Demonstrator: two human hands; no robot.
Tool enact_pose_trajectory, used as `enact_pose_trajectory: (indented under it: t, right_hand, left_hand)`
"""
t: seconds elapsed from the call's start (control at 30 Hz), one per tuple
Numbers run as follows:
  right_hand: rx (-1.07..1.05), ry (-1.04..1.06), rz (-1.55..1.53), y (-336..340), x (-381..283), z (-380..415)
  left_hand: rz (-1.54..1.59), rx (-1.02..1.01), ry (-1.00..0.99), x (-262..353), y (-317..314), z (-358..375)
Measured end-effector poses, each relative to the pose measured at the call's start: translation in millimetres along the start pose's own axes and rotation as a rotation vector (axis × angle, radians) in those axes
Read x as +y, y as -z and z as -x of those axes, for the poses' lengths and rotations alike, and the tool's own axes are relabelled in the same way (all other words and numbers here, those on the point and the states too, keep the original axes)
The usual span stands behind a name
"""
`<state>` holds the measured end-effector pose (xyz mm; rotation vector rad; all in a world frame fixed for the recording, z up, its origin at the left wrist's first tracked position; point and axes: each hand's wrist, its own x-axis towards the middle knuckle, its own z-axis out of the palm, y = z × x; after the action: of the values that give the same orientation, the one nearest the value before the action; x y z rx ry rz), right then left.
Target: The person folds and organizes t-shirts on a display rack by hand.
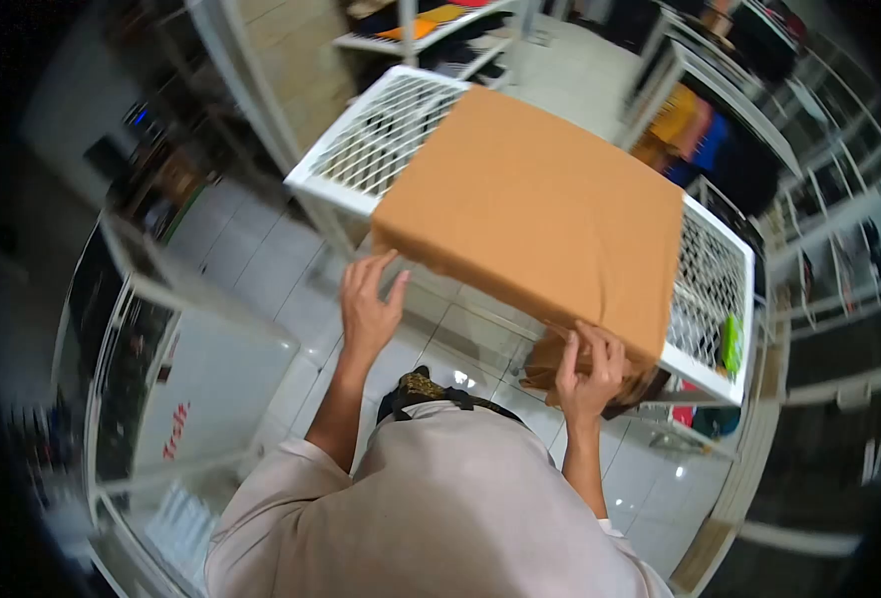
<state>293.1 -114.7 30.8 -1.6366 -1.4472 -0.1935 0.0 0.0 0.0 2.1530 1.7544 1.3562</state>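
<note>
An orange-brown cloth (530, 204) is spread over the middle of a white wire-mesh table (386, 130), its front edge hanging over the near side. My left hand (369, 311) is at the cloth's near left corner. Its fingertips are right at the hanging edge, with the thumb held apart from them. At the near edge toward the right corner, my right hand (592, 371) has its fingers bent, with a small fold of the cloth at the thumb and fingertips. More brown fabric (550, 364) hangs below the tabletop beside this hand.
A bright green object (731, 344) lies on the mesh at the right. Shelves with folded fabrics (440, 14) stand beyond the table. Colourful clothes (695, 130) fill a rack at the far right. A white-panelled cabinet (211, 384) stands at my left on the tiled floor (460, 349).
</note>
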Motion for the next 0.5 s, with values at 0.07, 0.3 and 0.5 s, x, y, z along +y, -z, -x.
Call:
enact_pose_trajectory:
  t: [0.07, 0.3, 0.5]
  right_hand:
    - [-0.172, 0.108, -0.2, -8.5, -6.9, 5.6]
    - [-0.795, 0.411, -0.562, -74.6, -46.2, 44.2]
    - [-1.063, 0.68, -0.791, -115.3, -132.2, 76.4]
  left_hand:
    - [0.031, -0.07, 0.161, 10.3, 15.7, 31.4]
    - [0.039, 0.137, 0.692, 32.0, 70.4, 176.9]
    - [-0.098, 0.487, 1.005, 39.0, 132.2, 277.7]
